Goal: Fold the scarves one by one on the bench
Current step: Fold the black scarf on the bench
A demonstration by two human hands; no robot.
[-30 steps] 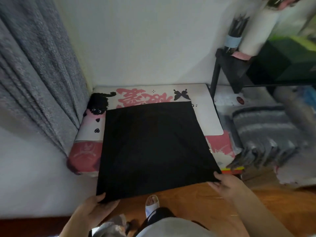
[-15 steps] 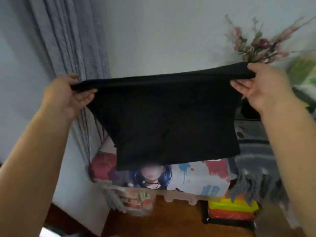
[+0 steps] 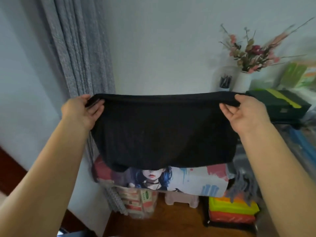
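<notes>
I hold the black scarf (image 3: 164,132) aloft, left hand (image 3: 83,112) and right hand (image 3: 242,113) pinching its top corners; a loosened pinch could collapse the fold.

The black scarf (image 3: 164,130) hides the bench (image 3: 196,180) top behind it.

The black scarf (image 3: 164,132), at the centre, is a soft matt cloth with a fine knit look, limp in its hang. At 10 o'clock the grey curtain (image 3: 77,53) is a coarse, speckled woven fabric in deep pleats. The bench (image 3: 193,181) at 6 o'clock wears a smooth printed cloth cover. Below it the floor (image 3: 179,219) looks like polished reddish wood. At 2 o'clock the white vase (image 3: 243,82) appears smooth.
</notes>
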